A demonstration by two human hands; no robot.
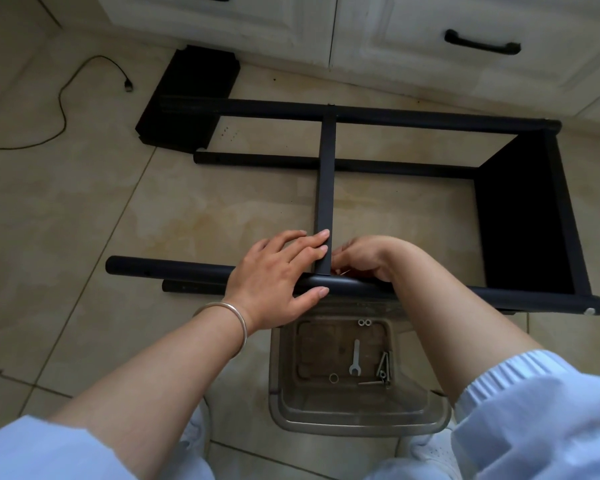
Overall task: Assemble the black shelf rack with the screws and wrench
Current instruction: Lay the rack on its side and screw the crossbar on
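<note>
Beige floor tiles [153, 209] fill my view, with white cabinets [395, 36] along the far edge and one cable [61, 109] trailing at far left. I count four black tubes on the shelf rack [520, 216], which lies on its side mid-floor, one crossbar [325, 174] spanning it and one solid panel at its right end. My left hand [278, 271] lies across the near tube [174, 268], fingers straight against the crossbar, thumb under the tube. My right hand [364, 259] curls tight at the joint; what it grips I cannot tell. Just below, one clear tray [357, 417] holds one wrench [355, 358], a few screws [383, 367] and small rings. A spare black panel [191, 98] lies by the cabinets. Open floor sits left of the rack.
</note>
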